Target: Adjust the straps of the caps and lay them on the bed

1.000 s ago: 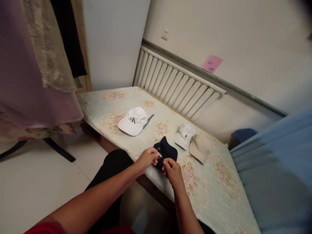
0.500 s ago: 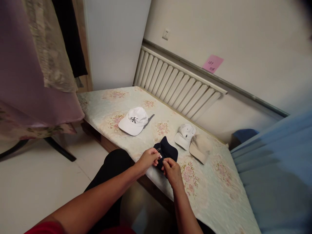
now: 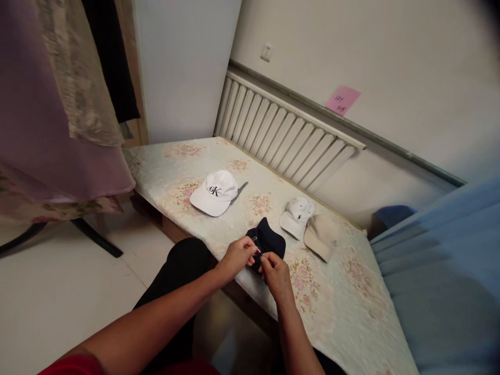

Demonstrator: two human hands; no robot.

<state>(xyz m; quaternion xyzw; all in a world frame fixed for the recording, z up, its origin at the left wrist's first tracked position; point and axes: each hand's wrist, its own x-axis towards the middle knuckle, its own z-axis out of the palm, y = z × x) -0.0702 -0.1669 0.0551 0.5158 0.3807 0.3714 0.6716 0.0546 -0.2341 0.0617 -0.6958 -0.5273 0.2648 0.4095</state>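
Note:
A dark navy cap [image 3: 271, 240] lies at the near edge of the floral-covered bed [image 3: 336, 312], its brim pointing away from me. My left hand [image 3: 238, 258] pinches the cap's strap from the left, beside a small metal buckle [image 3: 254, 238]. From the right, my right hand [image 3: 276, 273] is closed with its fingertips on the strap too. A small red and white patch shows between the two sets of fingertips. The strap's ends are mostly hidden by my fingers.
Further back sits a white cap [image 3: 216, 192] with black letters, a grey strap sticking out behind it. To the right, a smaller white cap [image 3: 297, 217] touches a beige cap [image 3: 321, 237]. A radiator [image 3: 285, 130] lines the wall; a blue curtain [image 3: 449, 271] hangs at right.
A bit of red now shows between my fingertips where it looked white before. Both hands keep nearly the same place on the navy cap.

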